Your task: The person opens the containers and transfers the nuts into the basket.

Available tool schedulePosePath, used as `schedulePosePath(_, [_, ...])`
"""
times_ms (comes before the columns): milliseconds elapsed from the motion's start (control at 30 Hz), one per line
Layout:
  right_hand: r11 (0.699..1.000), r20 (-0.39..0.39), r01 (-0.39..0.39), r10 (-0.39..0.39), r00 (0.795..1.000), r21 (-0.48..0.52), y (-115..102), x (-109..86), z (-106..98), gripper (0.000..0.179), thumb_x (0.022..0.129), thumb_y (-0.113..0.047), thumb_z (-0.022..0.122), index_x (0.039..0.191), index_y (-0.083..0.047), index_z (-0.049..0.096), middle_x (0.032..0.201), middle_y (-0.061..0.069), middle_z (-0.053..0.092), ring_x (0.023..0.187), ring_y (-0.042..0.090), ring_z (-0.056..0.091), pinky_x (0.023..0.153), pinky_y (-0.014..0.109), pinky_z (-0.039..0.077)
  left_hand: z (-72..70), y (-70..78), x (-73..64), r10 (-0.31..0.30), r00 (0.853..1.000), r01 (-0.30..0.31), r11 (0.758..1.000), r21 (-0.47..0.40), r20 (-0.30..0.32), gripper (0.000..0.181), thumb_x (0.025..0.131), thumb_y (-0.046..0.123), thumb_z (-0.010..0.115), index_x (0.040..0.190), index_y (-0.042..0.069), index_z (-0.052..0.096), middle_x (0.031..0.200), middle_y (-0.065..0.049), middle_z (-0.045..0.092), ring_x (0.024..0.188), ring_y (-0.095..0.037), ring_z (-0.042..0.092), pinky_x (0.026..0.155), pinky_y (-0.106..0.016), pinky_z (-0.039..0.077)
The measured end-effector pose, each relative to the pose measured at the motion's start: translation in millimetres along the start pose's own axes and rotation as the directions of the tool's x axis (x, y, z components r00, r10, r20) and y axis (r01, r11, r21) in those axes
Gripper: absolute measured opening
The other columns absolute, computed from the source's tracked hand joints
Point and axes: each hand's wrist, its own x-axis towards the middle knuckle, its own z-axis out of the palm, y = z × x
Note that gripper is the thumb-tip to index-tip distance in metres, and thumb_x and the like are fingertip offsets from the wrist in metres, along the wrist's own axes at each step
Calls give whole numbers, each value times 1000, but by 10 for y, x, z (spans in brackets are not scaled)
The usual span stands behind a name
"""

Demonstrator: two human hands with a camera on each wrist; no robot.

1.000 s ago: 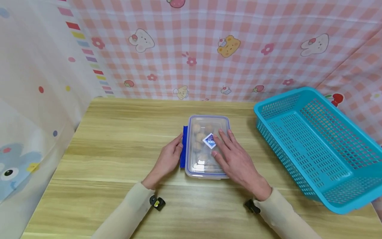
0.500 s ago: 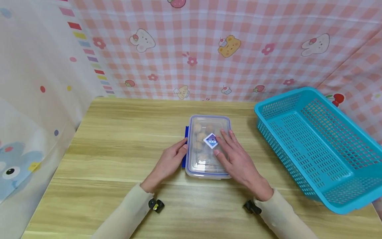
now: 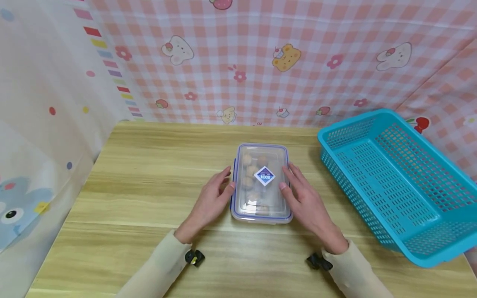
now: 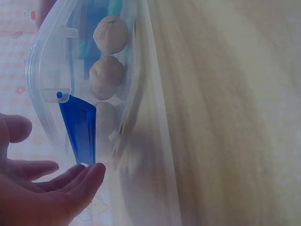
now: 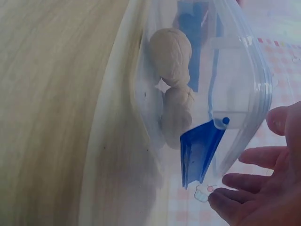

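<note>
A clear plastic food container with a blue-lined lid stands upright on the table, a diamond label on top. Several tan, wrinkled, walnut-like balls lie inside. My left hand is at the container's left side, fingers relaxed, fingertips at the lower end of a blue side latch that hangs down at a slant. On the other side my right hand is spread along the right edge, thumb over the lid's rim. Below its fingers in the right wrist view, another blue latch sticks out from the wall.
A turquoise perforated basket stands on the right of the wooden table. Behind the table hangs a pink checked cloth, and a white patterned cloth covers the left side.
The left latch has swung from sticking out sideways to down near the wall as my left fingers moved in. My right hand has slid off the lid to its right edge.
</note>
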Motion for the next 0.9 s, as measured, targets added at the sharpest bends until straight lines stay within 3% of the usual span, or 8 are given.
schedulePosePath(167, [999,-1,-43,43,999,12,30,-1,-38,61,111,-41,44,160,-5,37,165,22,33,151,43,32,120,65,30,8,18,28,25,1000,-25,999,-23,-7,60,105,25,58,158,3,40,140,-18,59,120,-32,65,101,-45,56])
schedulePosePath(367, [998,-30,-46,47,998,40,68,19,-70,58,109,-33,55,157,-5,43,152,22,50,130,40,57,104,57,52,15,39,55,64,998,-64,997,-40,-5,58,102,18,63,155,2,45,124,-16,64,105,-27,69,92,-36,61])
schedulePosePath(667, [992,-19,-55,57,998,116,47,45,-98,54,103,-15,65,151,2,48,145,26,55,122,40,64,102,51,56,11,77,74,60,998,-60,998,-19,2,51,101,15,65,149,3,53,136,-18,61,116,-28,66,97,-38,59])
schedulePosePath(900, [989,7,-92,92,996,114,31,60,-111,54,104,-15,64,151,4,48,142,26,58,121,39,64,101,51,56,18,82,64,79,997,-79,997,1,-10,51,100,14,67,148,0,54,136,-20,61,114,-31,68,96,-39,60])
